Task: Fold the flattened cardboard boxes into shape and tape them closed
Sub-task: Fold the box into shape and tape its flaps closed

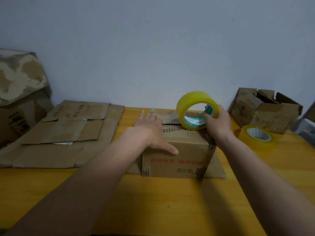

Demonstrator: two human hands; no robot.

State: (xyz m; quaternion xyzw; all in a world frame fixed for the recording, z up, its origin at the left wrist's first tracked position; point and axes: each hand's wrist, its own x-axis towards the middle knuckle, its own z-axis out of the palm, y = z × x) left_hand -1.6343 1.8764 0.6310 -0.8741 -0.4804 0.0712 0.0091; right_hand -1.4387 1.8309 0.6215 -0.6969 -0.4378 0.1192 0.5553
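Note:
A small brown cardboard box (177, 160) with red print stands folded on the yellow table (153, 201), its top flaps closed with a gap along the seam. My left hand (151, 128) lies flat on the box top, fingers straight, thumb over the near edge. My right hand (219, 121) grips a yellow tape roll (196, 106) held upright over the right part of the seam, fingers through its core. A strip of tape seems to run from the roll toward the far left corner of the box.
Several flattened cardboard boxes (64, 133) lie stacked at the left. A second yellow tape roll (257, 137) lies flat at the right, behind it a worn open box (265, 109). A large box (18, 92) stands at far left. The wall is close behind.

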